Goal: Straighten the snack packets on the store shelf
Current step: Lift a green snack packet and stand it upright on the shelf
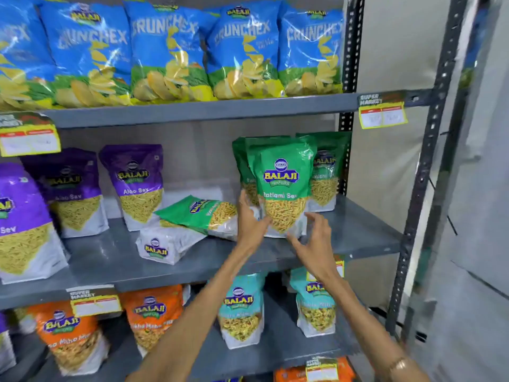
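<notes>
An upright green Ratlami Sev packet (281, 183) stands on the middle shelf (358, 230), with two more green packets behind it. My left hand (252, 219) presses against its lower left side. My right hand (314, 241) hovers just off its lower right corner, fingers spread and touching nothing. To the left, a green packet (201, 213) lies flat on its side, resting on another fallen packet (165, 244) that shows its white bottom. Purple Aloo Sev packets (137, 186) stand upright further left.
Blue Crunchex bags (170, 51) fill the top shelf. Orange packets (151, 318) and teal packets (239, 310) stand on the lower shelf. Yellow price tags (382, 114) hang off shelf edges. A black perforated upright (429, 161) frames the right side, with a plastic-covered wall beyond.
</notes>
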`<state>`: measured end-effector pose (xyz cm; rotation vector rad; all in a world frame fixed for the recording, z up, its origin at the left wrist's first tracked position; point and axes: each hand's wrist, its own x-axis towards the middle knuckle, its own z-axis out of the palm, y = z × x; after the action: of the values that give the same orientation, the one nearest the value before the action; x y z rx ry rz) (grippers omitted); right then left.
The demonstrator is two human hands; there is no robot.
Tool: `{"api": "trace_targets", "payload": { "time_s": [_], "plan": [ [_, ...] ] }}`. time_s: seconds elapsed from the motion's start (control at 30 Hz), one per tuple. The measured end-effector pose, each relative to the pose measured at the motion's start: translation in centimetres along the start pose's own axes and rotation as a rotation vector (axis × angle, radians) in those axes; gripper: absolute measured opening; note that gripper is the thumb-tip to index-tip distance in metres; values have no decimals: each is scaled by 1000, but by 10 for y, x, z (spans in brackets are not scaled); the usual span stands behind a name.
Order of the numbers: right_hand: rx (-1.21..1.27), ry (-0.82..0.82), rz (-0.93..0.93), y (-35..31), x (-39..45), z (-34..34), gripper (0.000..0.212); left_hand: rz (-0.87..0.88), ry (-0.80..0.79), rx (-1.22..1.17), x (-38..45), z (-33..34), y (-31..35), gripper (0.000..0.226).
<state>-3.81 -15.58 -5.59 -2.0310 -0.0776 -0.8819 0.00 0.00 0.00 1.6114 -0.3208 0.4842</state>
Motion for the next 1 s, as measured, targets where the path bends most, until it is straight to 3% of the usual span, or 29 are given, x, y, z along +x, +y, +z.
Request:
{"api": "trace_targets", "payload": {
  "time_s": [0.13,0.2,0.27,0.37,0.4,0.5,0.7,0.8,0.93,1.0],
  "plan": [
    [58,-131,198,10,59,3,111,-224,7,-2,49,8,15,68],
    [99,-239,228,20,81,10,122,-382,-124,-4,60,8,13,75],
    [251,-293,260,30,94,13,115,-440,-218,3,66,7,11,76],
    [365,-391,235,42,101,19,80,-428,-273,24,73,7,8,76],
    [391,-405,227,46,101,20,78,-418,-286,13,74,8,6,78],
    [486,-385,260,52,98,12,90,-403,-321,-5,68,6,2,84],
    [546,-385,253,47,63,-24,92,-292,-385,2,22,4,16,88],
    [614,-417,228,28,34,-46,93,-243,-387,-117,-17,-11,20,79],
    [698,-425,215,-17,-11,-72,79,-218,-330,-448,-77,-34,26,59],
    [750,-411,217,-39,-33,-77,73,-179,-288,-574,-102,-43,39,59]
  ]
}}
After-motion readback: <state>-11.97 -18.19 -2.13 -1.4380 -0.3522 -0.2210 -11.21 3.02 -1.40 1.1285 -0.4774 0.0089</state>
